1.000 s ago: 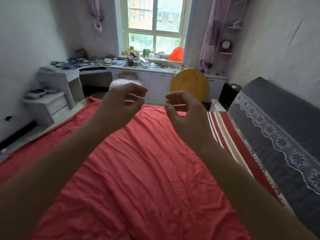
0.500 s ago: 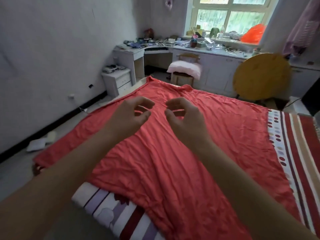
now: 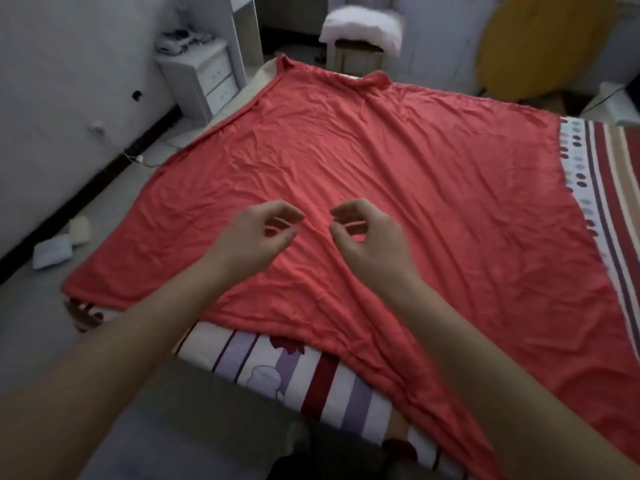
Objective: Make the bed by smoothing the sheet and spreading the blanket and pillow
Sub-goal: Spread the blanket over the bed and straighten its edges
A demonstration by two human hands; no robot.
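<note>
We see the bed (image 3: 254,93) under a striped sheet (image 3: 277,368), with a wrinkled red blanket (image 3: 381,161) spread over most of it.

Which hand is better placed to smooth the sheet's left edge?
Left, probably. The left hand hovers nearer that side of the red sheet; the right hand would have to reach across.

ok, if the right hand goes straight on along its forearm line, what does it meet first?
The red blanket, most likely, just ahead of the right hand; the left hand lies beside that line. Hover height is unclear.
</note>
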